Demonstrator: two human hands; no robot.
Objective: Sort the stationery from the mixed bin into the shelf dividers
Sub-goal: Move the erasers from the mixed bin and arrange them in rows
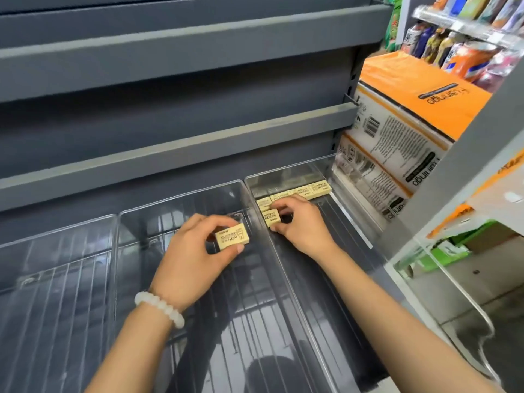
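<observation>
Beads of a white bracelet [160, 307] circle the left wrist; the left hand [195, 251] pinches a cream eraser [232, 236] above the middle clear divider [181, 197]. Right of that divider, the right hand [300, 222] pinches another eraser [271, 218] just in front of a row of erasers [295, 192].

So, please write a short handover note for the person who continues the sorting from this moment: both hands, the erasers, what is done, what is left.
Left hand: pinches one boxed eraser above the middle clear divider.
Right hand: holds another eraser down in the right divider, starting a second row.
Done: a back row of erasers lies along the rear of the right divider.
Left: set both held erasers in place. The mixed bin is not in view, so the remaining stock cannot be told.
</observation>
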